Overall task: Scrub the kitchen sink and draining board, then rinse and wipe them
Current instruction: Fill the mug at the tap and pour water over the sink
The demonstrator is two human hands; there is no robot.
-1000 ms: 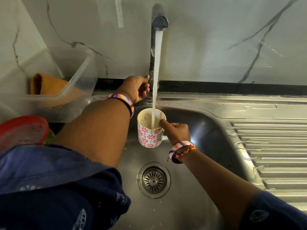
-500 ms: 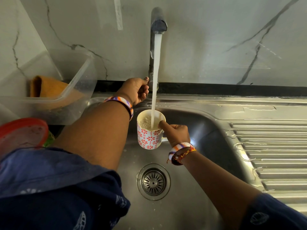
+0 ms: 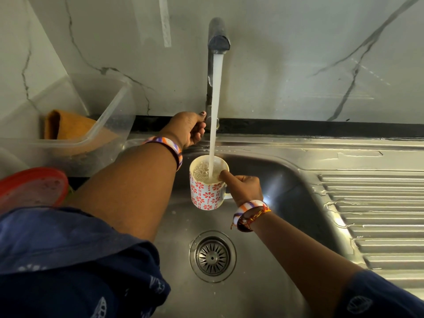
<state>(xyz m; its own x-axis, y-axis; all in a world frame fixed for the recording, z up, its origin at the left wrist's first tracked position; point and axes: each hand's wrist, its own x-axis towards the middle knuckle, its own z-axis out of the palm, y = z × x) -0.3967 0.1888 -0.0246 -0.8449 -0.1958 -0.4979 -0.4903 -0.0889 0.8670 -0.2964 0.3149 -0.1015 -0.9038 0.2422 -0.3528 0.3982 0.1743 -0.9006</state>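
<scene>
Sink (image 3: 263,283) sits below the running tap (image 3: 218,40); right hand (image 3: 244,188) grips a flowered mug (image 3: 206,191) under the stream, left hand (image 3: 188,129) curls around the tap base.

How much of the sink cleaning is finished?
Scrubbing may be done: the draining board looks wet, with no suds showing. Right now is rinsing: the right hand holds the mug filling under the tap, and the left hand grips the tap's base. Pouring and wiping remain.
</scene>
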